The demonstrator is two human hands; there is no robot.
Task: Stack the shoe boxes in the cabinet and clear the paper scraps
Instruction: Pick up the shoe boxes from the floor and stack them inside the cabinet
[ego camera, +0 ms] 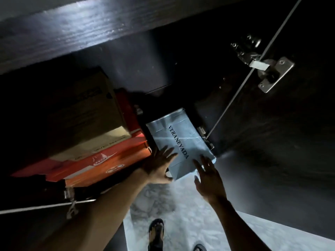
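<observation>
View down into a dark cabinet (154,66) with its door (272,133) swung open at the right; a metal hinge (268,69) sits on the door's far part and a second hinge (204,136) lies just beside the box below it. The pale blue shoe box (181,140), lettered VERANEVADA along its lid, lies in the right part of the cabinet opening, lid up, with its near end showing against the marbled floor (190,214). Whether it rests fully on the cabinet base cannot be told. The left hand (159,167) lies on the box's near left corner, fingers straight and spread over the lid, thumb at the near edge. The right hand (208,178) is at the near right corner, fingers apart and extended, fingertips at the box's edge; firm contact cannot be confirmed. Neither hand curls round the box. To the left, just beside the blue box, stand stacked orange shoe boxes (108,165), with a brown cardboard box (94,113) on top. Near the bottom edge, a sandalled foot (156,230) stands on the floor.
</observation>
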